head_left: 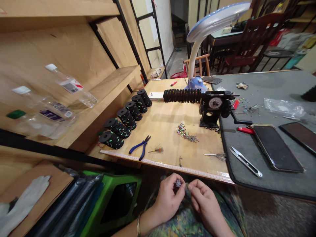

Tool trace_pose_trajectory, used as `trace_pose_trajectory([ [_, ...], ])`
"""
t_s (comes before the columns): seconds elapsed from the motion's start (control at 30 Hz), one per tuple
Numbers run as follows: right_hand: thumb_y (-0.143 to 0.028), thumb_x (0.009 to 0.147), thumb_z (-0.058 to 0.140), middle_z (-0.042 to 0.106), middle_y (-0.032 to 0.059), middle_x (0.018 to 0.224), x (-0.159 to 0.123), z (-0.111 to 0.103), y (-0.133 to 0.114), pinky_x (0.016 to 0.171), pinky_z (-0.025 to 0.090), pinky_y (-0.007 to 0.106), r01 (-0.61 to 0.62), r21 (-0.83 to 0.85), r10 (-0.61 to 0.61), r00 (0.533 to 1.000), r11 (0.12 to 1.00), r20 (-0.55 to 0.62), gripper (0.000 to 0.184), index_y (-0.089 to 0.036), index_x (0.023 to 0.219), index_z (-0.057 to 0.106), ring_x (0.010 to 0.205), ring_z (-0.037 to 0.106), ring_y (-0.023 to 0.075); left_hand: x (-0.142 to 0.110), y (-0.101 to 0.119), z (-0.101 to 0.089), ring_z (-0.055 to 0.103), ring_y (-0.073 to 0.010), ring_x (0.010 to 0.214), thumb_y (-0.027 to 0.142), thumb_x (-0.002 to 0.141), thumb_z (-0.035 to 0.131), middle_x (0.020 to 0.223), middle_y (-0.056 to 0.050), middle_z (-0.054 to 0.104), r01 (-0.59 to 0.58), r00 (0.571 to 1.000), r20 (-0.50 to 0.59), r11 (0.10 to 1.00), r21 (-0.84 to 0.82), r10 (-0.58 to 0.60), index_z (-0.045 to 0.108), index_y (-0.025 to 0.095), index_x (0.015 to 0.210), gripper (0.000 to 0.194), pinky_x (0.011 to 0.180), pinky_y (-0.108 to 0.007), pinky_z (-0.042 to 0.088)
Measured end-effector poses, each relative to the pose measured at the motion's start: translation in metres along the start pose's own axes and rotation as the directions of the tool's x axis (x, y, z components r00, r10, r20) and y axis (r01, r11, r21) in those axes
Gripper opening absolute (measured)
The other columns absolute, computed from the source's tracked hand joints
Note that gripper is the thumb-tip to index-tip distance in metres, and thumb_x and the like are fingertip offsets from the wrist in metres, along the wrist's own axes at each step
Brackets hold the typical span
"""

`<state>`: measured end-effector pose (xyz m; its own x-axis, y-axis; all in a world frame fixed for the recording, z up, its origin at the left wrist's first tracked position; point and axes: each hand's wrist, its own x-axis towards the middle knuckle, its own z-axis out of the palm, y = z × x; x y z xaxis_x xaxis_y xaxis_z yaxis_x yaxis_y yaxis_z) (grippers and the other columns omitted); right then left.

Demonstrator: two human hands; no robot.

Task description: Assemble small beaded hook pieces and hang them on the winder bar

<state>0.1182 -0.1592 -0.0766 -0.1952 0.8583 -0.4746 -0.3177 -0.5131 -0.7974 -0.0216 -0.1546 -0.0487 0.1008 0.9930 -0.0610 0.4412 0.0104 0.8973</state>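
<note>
My left hand [170, 194] is over my lap at the table's front edge, its fingers curled round a small grey cluster of metal-looking pieces [178, 183]. Close beside it, my right hand [203, 199] has thumb and forefinger pinched together; a thin pale bit shows between the two hands, too small to name. Just beyond them a small metal piece [180, 161] lies on the wooden table. Farther back sits a pile of coloured beads [182, 130] with small metal pieces [192, 137] against it. Blue-handled pliers [140, 148] lie to the left, open.
Black foam spools [126, 118] line the left side. A hand-cranked winder [212, 105] carries a row of black spools [182, 95]. Thread snips [245, 162] and a phone [278, 148] lie on the grey mat [261, 182]. A measuring tape [168, 165] follows the front edge; a lamp [197, 59] stands behind.
</note>
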Motion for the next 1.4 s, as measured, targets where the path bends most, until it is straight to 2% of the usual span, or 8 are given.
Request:
trace_pose_trajectory([
  [0.3, -0.063, 0.069, 0.068, 0.038, -0.0128, 0.032, 0.001, -0.001, -0.001, 0.036, 0.014, 0.017, 0.038, -0.071, -0.039, 0.999, 0.997, -0.007, 0.046, -0.019, 0.077, 0.054, 0.031, 0.023, 0.0050, -0.002, 0.006, -0.002, 0.055, -0.0154, 0.065, 0.019, 0.083, 0.054, 0.071, -0.002, 0.063, -0.068, 0.998, 0.022, 0.997, 0.039, 0.067, 0.062, 0.019, 0.079, 0.010, 0.063, -0.024, 0.040],
  [0.57, -0.062, 0.068, 0.070, 0.033, -0.0137, 0.036, 0.000, -0.004, -0.004, 0.038, 0.012, 0.018, 0.063, 0.008, -0.062, 0.992, 0.998, -0.106, 0.047, -0.018, 0.071, 0.055, 0.034, 0.019, 0.0040, -0.002, 0.003, -0.001, 0.054, -0.0147, 0.063, 0.020, 0.083, 0.054, 0.066, -0.001, 0.060, 0.028, 0.997, 0.069, 0.999, -0.017, -0.027, 0.061, 0.019, 0.078, 0.009, 0.060, -0.023, 0.040],
  [0.7, -0.062, 0.069, 0.070, 0.033, -0.0139, 0.039, 0.001, -0.004, -0.005, 0.038, 0.011, 0.019, 0.083, 0.011, -0.081, 0.991, 0.997, -0.107, 0.046, -0.018, 0.071, 0.053, 0.035, 0.018, 0.0039, -0.002, 0.000, 0.001, 0.054, -0.0148, 0.063, 0.018, 0.082, 0.054, 0.067, -0.001, 0.060, 0.042, 0.996, 0.084, 0.999, -0.016, -0.040, 0.060, 0.019, 0.078, 0.008, 0.060, -0.023, 0.040],
  [0.83, -0.064, 0.070, 0.068, 0.031, -0.0143, 0.038, 0.000, -0.003, -0.005, 0.038, 0.011, 0.018, 0.076, -0.010, -0.077, 0.993, 0.997, -0.094, 0.047, -0.020, 0.070, 0.051, 0.034, 0.018, 0.0044, 0.000, 0.003, 0.003, 0.051, -0.0135, 0.060, 0.015, 0.079, 0.055, 0.065, 0.000, 0.058, 0.044, 0.998, 0.054, 0.999, -0.032, -0.042, 0.060, 0.018, 0.074, 0.007, 0.058, -0.022, 0.038],
  [1.0, -0.067, 0.072, 0.061, 0.031, -0.0147, 0.035, 0.002, -0.002, -0.002, 0.036, 0.014, 0.018, 0.061, -0.104, -0.060, 0.998, 0.993, 0.014, 0.048, -0.021, 0.072, 0.049, 0.032, 0.020, 0.0053, 0.004, 0.008, 0.003, 0.040, -0.0105, 0.052, 0.019, 0.077, 0.058, 0.057, 0.003, 0.049, 0.106, 0.994, 0.045, 0.992, -0.064, -0.103, 0.061, 0.017, 0.071, 0.008, 0.051, -0.021, 0.031],
  [1.17, -0.061, 0.080, 0.056, 0.035, -0.0134, 0.036, 0.003, -0.005, -0.005, 0.038, 0.018, 0.018, 0.126, -0.299, -0.084, 0.985, 0.946, 0.148, 0.040, -0.021, 0.077, 0.051, 0.033, 0.026, 0.0068, 0.003, 0.005, -0.003, 0.043, -0.0106, 0.053, 0.023, 0.079, 0.057, 0.060, 0.001, 0.055, 0.106, 0.992, 0.071, 0.994, -0.022, -0.104, 0.064, 0.015, 0.073, 0.012, 0.051, -0.022, 0.031],
  [1.3, -0.046, 0.089, 0.051, 0.035, -0.0111, 0.042, 0.000, -0.005, -0.013, 0.041, 0.021, 0.021, 0.252, -0.469, -0.149, 0.957, 0.847, 0.247, 0.032, -0.021, 0.068, 0.050, 0.038, 0.030, 0.0078, 0.001, 0.009, -0.018, 0.038, -0.0103, 0.052, 0.023, 0.080, 0.057, 0.056, 0.003, 0.048, 0.104, 0.986, 0.135, 0.994, -0.025, -0.100, 0.064, 0.015, 0.074, 0.012, 0.050, -0.023, 0.027],
  [1.4, -0.033, 0.091, 0.050, 0.040, -0.0075, 0.051, -0.003, -0.001, -0.024, 0.048, 0.026, 0.023, 0.441, -0.560, -0.280, 0.893, 0.701, 0.352, 0.028, -0.020, 0.067, 0.053, 0.048, 0.037, 0.0099, 0.000, 0.016, -0.036, 0.032, -0.0091, 0.052, 0.026, 0.075, 0.063, 0.054, 0.005, 0.040, 0.222, 0.963, 0.203, 0.952, -0.213, -0.179, 0.061, 0.015, 0.069, 0.013, 0.049, -0.022, 0.023],
])
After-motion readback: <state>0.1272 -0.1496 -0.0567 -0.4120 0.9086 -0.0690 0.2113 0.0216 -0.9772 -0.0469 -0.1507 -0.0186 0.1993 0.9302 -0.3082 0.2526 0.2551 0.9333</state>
